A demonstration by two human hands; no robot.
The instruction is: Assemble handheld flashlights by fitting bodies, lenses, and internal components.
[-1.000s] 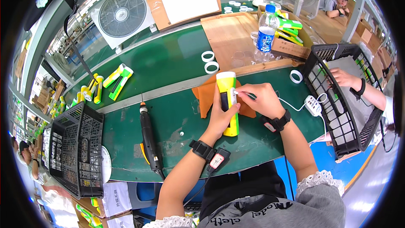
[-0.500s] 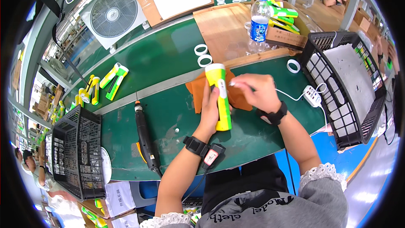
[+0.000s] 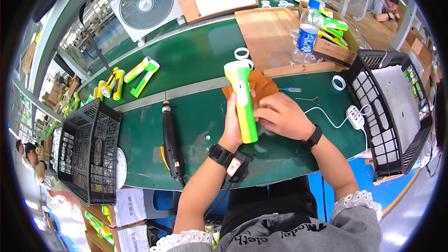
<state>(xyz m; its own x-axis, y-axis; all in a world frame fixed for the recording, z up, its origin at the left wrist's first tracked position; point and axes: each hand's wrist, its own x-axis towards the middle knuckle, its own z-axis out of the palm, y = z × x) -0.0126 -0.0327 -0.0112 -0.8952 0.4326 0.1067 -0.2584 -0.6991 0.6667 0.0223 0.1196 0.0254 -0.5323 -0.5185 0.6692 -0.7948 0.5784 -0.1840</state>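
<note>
A green and yellow flashlight with a white head stands nearly upright in my left hand, whose fingers wrap round its body. Close by the flashlight's right side is my right hand, its fingers curled together; what they pinch, if anything, is hidden. Behind both hands an orange cloth lies on the green bench. White rings sit just beyond the flashlight's head. To the left of my left arm lies a black electric screwdriver, its bit pointing away from me.
Black plastic crates stand at left and right. More flashlights lie at the back left. A water bottle stands by a wooden board. A white USB hub with cables, a small blue-handled screwdriver and a white ring are at right.
My right hand has come down and in beside the flashlight's lower body. The flashlight has turned slightly in my left hand. The whole view has shifted, and a small screwdriver now shows beyond my right hand.
</note>
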